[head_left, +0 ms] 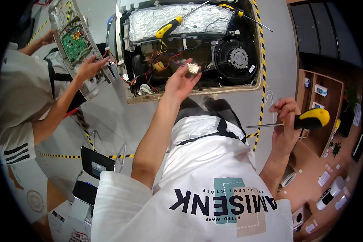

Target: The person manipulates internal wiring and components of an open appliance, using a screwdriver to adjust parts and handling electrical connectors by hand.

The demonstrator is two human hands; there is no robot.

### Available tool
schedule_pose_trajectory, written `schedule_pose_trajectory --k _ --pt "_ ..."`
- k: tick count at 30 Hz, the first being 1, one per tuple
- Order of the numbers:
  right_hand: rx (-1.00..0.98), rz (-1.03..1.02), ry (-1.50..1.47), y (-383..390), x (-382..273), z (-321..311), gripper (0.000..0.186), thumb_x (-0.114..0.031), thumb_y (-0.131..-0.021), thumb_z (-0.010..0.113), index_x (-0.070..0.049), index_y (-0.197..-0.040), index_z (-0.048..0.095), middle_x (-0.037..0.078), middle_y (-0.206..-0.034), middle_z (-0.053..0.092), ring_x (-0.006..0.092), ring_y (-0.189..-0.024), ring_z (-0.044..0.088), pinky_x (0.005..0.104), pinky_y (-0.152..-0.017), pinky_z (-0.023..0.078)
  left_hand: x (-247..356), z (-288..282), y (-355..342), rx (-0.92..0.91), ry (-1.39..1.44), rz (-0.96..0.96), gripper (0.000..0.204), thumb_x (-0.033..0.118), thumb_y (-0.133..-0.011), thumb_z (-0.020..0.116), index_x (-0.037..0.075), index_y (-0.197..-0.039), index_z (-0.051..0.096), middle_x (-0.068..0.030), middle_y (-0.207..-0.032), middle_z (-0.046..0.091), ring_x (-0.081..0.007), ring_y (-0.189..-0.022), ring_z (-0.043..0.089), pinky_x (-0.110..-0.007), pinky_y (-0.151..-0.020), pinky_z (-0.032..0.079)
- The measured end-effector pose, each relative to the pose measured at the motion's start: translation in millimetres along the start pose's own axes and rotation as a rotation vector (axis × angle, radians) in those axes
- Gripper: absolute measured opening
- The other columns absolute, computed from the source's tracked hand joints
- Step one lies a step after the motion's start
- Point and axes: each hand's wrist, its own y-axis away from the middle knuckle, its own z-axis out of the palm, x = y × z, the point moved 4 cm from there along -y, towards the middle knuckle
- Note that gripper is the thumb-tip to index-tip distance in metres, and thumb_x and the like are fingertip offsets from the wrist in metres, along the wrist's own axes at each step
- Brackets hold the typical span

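Note:
My left hand (180, 82) reaches over an opened appliance (197, 90), its fingers closed around a white plastic wire connector (193, 68). Thin coloured wires run near it inside the housing. Off to the right, clear of the appliance, my right hand (285, 127) grips a yellow and black screwdriver (313, 119), its shaft pointing left. Inside the housing are a foil-covered panel (165, 22) and a round black fan housing (238, 57) with a grey gear-like centre. Another yellow and black screwdriver (169, 28) lies across the foil, and a third screwdriver (240, 13) rests at the far right corner.
At the left, another person (48, 92) holds a panel with a green circuit board (75, 45); wires stretch from it towards the appliance. A black chair (94, 161) stands behind on the left. Striped tape (263, 60) marks the floor; a wooden shelf (322, 109) is at right.

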Motion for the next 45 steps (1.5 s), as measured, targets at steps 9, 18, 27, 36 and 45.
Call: schedule_pose_trajectory --k 9,18,27,36,45 --pt "-0.164 0.132 0.237 -17 4 38 0.097 -0.084 -0.078 0.040 0.006 -0.103 0.062 0.009 -0.077 0.063 0.0159 -0.069 0.064 0.0267 -0.066 0.050 -7 10 28 -0.201 -0.034 0.119 0.032 0.008 -0.098 0.052 0.004 -0.130 0.051 -0.0151 -0.136 0.052 -0.0256 -0.123 0.052 -0.044 -0.108 0.043" --pt "-0.259 0.295 0.120 -22 39 61 0.029 -0.016 -0.089 0.067 0.006 -0.108 0.064 0.016 -0.095 0.070 0.0205 -0.088 0.069 0.0303 -0.084 0.053 -7 10 21 -0.240 -0.042 0.140 0.033 0.012 -0.099 0.051 0.001 -0.130 0.050 -0.0190 -0.135 0.052 -0.0260 -0.121 0.056 -0.042 -0.105 0.046" --pt "-0.378 0.206 0.218 -34 50 62 0.021 -0.011 -0.088 0.065 0.004 -0.103 0.066 0.014 -0.091 0.070 0.0190 -0.084 0.069 0.0280 -0.079 0.053 -16 6 12 -0.269 0.098 0.093 0.029 0.013 -0.101 0.048 0.002 -0.127 0.052 -0.0207 -0.129 0.056 -0.0291 -0.121 0.056 -0.042 -0.101 0.050" --pt "-0.495 0.178 0.265 -40 45 66 0.023 -0.015 -0.085 0.067 0.005 -0.097 0.065 0.014 -0.092 0.066 0.0210 -0.085 0.066 0.0328 -0.085 0.052 -20 2 7 -0.324 0.155 0.092 0.028 0.014 -0.101 0.049 0.003 -0.126 0.054 -0.0169 -0.122 0.060 -0.0273 -0.116 0.059 -0.042 -0.098 0.052" --pt "-0.196 0.482 0.265 -78 65 70 0.019 -0.021 -0.088 0.072 -0.003 -0.093 0.068 -0.001 -0.076 0.059 0.0024 -0.055 0.043 0.0223 -0.050 0.033 -6 3 15 -0.176 -0.154 0.196 0.032 0.020 -0.095 0.061 0.003 -0.123 0.056 -0.0112 -0.109 0.066 -0.0188 -0.100 0.064 -0.035 -0.089 0.054"
